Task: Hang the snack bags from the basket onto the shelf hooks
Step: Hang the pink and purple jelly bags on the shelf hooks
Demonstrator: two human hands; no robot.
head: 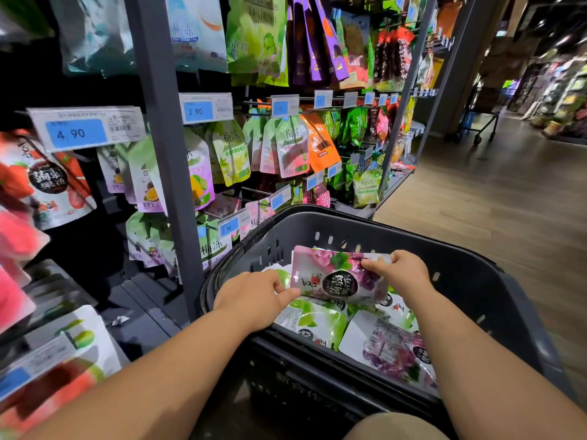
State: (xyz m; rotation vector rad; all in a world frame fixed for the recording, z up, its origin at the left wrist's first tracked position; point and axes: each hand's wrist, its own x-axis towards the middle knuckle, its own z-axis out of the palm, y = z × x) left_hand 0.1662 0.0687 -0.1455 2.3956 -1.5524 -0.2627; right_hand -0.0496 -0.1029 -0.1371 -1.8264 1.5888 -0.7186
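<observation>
A dark grey plastic basket stands in front of me, low and centre right. Over it I hold a purple grape snack bag flat between both hands. My left hand pinches the bag's left edge and my right hand pinches its right top corner. Below it, several more bags lie in the basket, among them a green one and a purple one. The shelf hooks stick out from the rack to the left and ahead, most carrying hanging bags.
A grey upright post of the rack stands just left of the basket. Price tags hang at the hook ends. A wood-look floor runs along the right, with a wheeled cart farther down the aisle.
</observation>
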